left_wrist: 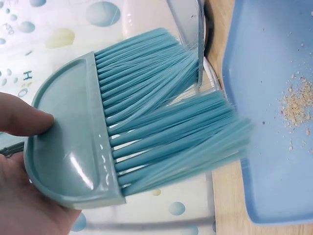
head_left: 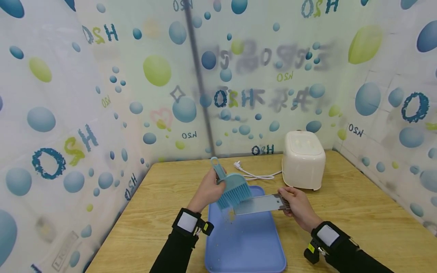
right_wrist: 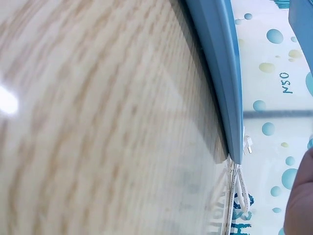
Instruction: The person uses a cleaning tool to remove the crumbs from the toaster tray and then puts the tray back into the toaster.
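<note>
- A blue tray [head_left: 246, 246] lies lengthwise on a wood-grain table [head_left: 164, 212], its near end closest to the person. It should catch most if every stroke finishes above its floor, well inside the rim.
- Pale crumbs [left_wrist: 296, 104] sit in a loose patch on that tray, a few specks scattered apart. Short, slow strokes would likely stop others from flying over the edge.
- A right hand [head_left: 300, 206] pinches a clear panel [head_left: 257, 204] by its dark slotted end [head_left: 284, 201], the free end over the tray. A steady grip and a gentle tilt, free end lowest, would probably help loose bits slide off. The right wrist view does not show that grip.
- A left hand [head_left: 209, 189] holds a teal brush [head_left: 235, 187], thumb on its flat body, bristles angled down to the panel. In the left wrist view the bristles split near the panel's edge; light, even pressure from the held end outward should sweep cleaner than a hard flick.
- Past the tray, a white cord [head_left: 263, 177] with its plug [head_left: 238, 165] runs to a white appliance [head_left: 304, 163] on the table. Strokes aimed away from both would best spare them stray crumbs.
- Farthest back, bubble-printed sheeting [head_left: 129, 72] walls in the scene.
</note>
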A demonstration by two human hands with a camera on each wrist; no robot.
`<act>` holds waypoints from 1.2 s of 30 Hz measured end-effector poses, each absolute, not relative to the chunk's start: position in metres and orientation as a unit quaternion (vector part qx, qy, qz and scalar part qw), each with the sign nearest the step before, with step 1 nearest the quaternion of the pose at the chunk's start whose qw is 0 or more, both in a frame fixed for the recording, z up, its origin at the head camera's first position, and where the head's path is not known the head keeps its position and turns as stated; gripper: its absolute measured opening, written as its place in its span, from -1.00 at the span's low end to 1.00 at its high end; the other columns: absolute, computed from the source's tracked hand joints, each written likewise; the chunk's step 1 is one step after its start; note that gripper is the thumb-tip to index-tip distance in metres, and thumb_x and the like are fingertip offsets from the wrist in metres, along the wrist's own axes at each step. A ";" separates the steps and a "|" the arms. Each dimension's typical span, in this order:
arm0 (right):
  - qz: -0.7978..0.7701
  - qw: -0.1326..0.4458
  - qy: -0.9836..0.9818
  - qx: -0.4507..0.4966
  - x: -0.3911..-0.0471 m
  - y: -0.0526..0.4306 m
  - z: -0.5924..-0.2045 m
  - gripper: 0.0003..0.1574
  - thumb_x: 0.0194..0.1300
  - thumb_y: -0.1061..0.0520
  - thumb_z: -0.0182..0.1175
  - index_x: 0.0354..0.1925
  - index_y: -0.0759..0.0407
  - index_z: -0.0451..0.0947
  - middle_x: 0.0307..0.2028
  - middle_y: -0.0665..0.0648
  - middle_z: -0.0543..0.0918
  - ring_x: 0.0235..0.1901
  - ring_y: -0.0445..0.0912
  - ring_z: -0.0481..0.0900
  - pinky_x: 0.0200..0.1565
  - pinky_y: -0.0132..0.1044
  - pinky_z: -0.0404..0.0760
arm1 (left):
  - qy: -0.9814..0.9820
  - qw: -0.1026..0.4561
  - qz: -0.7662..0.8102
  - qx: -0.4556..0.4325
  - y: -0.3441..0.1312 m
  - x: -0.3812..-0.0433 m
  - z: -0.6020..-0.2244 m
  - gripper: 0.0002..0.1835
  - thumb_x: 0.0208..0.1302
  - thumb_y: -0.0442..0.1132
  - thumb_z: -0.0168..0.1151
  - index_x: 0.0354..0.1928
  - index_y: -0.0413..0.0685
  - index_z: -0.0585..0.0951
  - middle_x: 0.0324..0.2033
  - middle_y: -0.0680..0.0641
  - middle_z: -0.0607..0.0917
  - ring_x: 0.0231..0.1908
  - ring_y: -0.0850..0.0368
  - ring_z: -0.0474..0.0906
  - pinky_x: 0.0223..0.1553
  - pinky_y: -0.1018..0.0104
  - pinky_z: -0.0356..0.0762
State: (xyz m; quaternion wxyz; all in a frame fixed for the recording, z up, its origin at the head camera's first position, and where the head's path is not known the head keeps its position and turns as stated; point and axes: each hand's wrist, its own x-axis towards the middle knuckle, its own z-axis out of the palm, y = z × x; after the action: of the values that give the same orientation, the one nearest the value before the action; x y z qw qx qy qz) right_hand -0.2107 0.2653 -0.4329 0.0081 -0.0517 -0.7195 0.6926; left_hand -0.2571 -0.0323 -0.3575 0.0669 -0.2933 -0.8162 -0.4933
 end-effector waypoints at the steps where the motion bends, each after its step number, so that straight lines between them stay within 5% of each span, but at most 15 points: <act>1: 0.692 0.008 -0.720 -0.051 -0.211 0.265 -0.433 -0.42 0.63 0.00 -0.05 0.31 0.44 0.26 -0.35 0.10 0.61 -0.59 -0.19 0.46 -0.60 -0.43 0.38 | -0.815 0.069 -0.493 -0.296 -0.032 -0.257 -0.357 -0.82 0.32 -0.49 -0.01 -0.08 -0.18 0.41 -0.35 -0.11 0.52 -0.19 -0.02 0.52 -0.17 0.01 0.58; 22: 0.688 0.003 -0.724 -0.051 -0.211 0.268 -0.438 -0.43 0.63 0.01 -0.05 0.31 0.46 0.24 -0.34 0.11 0.60 -0.58 -0.18 0.46 -0.59 -0.41 0.38 | -0.801 0.107 -0.514 -0.286 -0.031 -0.256 -0.357 -0.84 0.40 -0.44 -0.02 -0.04 -0.16 0.41 -0.19 -0.17 0.56 -0.12 -0.09 0.55 -0.15 -0.05 0.62; 36: 0.681 0.025 -0.730 -0.050 -0.212 0.259 -0.433 -0.41 0.65 0.00 -0.11 0.34 0.45 0.32 -0.25 0.15 0.57 -0.50 -0.14 0.47 -0.55 -0.38 0.43 | -0.706 0.150 -0.676 -0.149 -0.032 -0.255 -0.353 -0.70 0.29 -0.39 0.21 0.00 -0.25 0.37 -0.26 -0.19 0.63 -0.33 0.06 0.65 -0.41 0.25 0.69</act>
State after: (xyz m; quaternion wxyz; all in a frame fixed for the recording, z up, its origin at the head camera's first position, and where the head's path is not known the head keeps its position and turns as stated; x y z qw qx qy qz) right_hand -0.2120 0.2586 -0.4329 0.0246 -0.0504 -0.7298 0.6814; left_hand -0.2548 -0.0315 -0.3534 0.1500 -0.1487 -0.7064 -0.6756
